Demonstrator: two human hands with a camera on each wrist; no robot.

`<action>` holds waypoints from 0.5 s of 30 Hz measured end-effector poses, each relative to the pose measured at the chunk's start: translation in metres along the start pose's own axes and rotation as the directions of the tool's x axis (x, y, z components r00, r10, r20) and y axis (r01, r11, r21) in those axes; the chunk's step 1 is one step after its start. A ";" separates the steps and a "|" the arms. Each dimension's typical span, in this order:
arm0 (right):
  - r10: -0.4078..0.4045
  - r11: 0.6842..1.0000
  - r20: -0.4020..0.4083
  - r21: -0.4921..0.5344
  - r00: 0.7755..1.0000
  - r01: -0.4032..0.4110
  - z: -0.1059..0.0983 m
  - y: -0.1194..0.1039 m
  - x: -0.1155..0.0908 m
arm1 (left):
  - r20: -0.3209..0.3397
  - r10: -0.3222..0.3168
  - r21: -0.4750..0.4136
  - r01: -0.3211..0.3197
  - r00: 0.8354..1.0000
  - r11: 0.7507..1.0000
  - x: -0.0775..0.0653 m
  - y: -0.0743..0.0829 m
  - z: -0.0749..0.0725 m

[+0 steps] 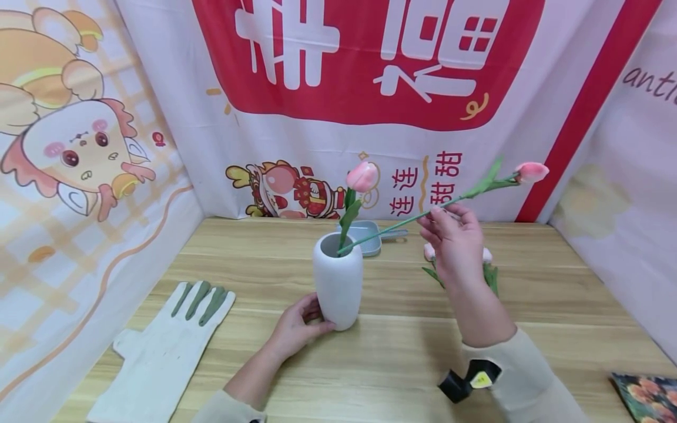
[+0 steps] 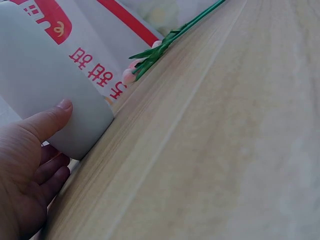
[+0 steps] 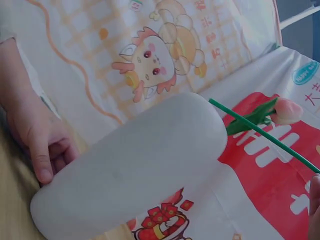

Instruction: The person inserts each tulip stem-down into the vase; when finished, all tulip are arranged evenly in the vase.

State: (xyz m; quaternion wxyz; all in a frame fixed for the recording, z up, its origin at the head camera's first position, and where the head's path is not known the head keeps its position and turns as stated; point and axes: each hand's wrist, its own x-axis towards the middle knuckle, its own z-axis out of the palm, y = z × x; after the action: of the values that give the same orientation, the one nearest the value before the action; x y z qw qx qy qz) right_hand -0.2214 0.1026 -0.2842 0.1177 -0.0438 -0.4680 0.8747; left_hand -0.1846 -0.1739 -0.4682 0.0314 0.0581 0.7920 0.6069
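Note:
A white vase (image 1: 338,288) stands upright on the wooden table, with one pink tulip (image 1: 362,176) in its mouth. Low on its side, my left hand (image 1: 296,332) holds it; in the left wrist view the thumb (image 2: 52,120) lies against the wall and the fingers curl near the base. My right hand (image 1: 457,244) pinches the green stem of a second pink tulip (image 1: 531,171), bloom pointing up and right. The stem's lower end overlaps the vase mouth in the head view; in the right wrist view this stem (image 3: 265,135) has its cut end right by the rim.
More pink tulips (image 1: 491,273) lie on the table, partly hidden behind my right forearm. Behind the vase sits a grey-blue dustpan-like tray (image 1: 370,244) with a handle. White gloves (image 1: 158,346) lie at left, a flower-printed item (image 1: 650,396) at right. Printed cloths enclose the table.

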 end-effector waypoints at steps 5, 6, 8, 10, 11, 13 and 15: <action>-0.073 0.994 0.034 -0.085 0.997 0.075 0.011 0.007 -0.004 | -0.005 -0.007 0.004 0.007 1.000 1.000 0.000 0.000 0.001; -0.092 0.988 0.048 -0.116 0.995 0.097 0.013 0.009 -0.005 | -0.008 -0.006 0.008 0.007 1.000 1.000 0.000 0.000 0.001; -0.132 0.977 0.078 -0.158 0.988 0.143 0.017 0.011 -0.006 | -0.014 -0.007 0.011 0.007 1.000 1.000 0.000 0.000 0.001; -0.169 0.964 0.112 -0.186 0.979 0.188 0.020 0.012 -0.008 | -0.018 -0.008 0.014 0.009 1.000 1.000 0.000 0.001 0.001; -0.184 0.959 0.128 -0.196 0.975 0.207 0.022 0.013 -0.008 | -0.020 -0.009 0.015 0.009 1.000 1.000 0.000 0.001 0.001; -0.203 0.949 0.156 -0.213 0.967 0.234 0.024 0.015 -0.009 | -0.020 -0.011 0.013 0.012 1.000 1.000 -0.001 0.002 0.001; -0.209 0.939 0.184 -0.236 0.961 0.249 0.026 0.017 -0.010 | -0.018 -0.011 0.013 0.011 1.000 1.000 -0.001 0.002 0.001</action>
State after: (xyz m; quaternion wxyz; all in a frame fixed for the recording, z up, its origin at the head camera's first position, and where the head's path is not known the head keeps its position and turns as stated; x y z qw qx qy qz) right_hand -0.2190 0.0699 -0.2840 0.1752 0.0648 -0.5869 0.7878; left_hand -0.1836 -0.1722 -0.4668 0.0273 0.0486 0.7965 0.6020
